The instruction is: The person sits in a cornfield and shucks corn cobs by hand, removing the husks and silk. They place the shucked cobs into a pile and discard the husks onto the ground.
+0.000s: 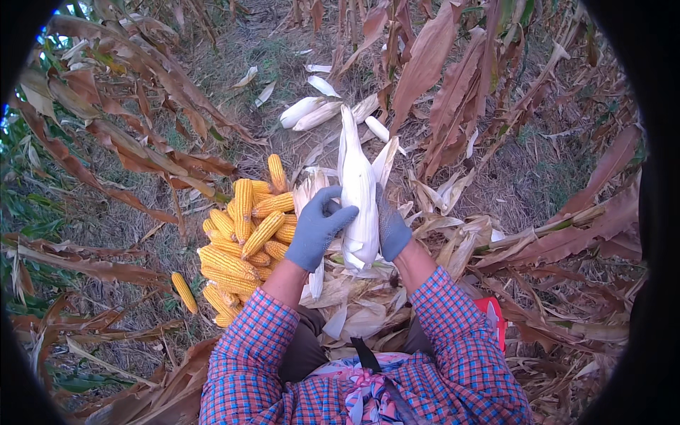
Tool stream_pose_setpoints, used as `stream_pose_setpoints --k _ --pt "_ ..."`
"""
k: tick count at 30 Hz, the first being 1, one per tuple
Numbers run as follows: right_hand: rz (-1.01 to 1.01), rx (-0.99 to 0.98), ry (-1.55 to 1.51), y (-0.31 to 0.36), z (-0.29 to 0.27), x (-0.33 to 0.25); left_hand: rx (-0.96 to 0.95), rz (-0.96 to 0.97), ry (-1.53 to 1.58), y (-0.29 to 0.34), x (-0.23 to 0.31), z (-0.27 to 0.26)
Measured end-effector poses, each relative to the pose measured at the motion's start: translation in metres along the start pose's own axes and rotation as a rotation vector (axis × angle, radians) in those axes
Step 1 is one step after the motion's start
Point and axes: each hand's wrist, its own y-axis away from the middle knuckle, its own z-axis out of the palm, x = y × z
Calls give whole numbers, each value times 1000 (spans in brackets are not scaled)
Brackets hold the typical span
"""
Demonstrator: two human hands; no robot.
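Observation:
An ear of corn (361, 202) in its pale husk stands with its tip pointing away from me, between my two grey-gloved hands. My left hand (316, 228) is closed on its left side, the thumb pressed across the front of the husk. On the other side, my right hand (392, 225) grips the ear, its fingers partly hidden behind it. Strips of husk (384, 161) flare out to the right, and more hang by my left hand. Bare yellow cobs (230, 262) lie piled just left of my left hand.
One yellow cob (184, 292) lies apart at the left. Several husked ears (301, 111) rest on the ground ahead. Loose husks (372, 301) cover the ground before my lap. Dry corn stalks (453, 78) crowd both sides. A red object (494, 319) sits beside my right arm.

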Motion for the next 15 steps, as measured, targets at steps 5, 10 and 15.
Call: stream_pose_setpoints --k 5,10,15 --pt "-81 106 156 -1 6 13 172 322 -259 1 -10 15" --pt "-62 108 -30 -7 1 4 214 405 -357 9 -3 18" --pt "-213 237 227 -6 -1 4 173 228 -62 4 -11 15"
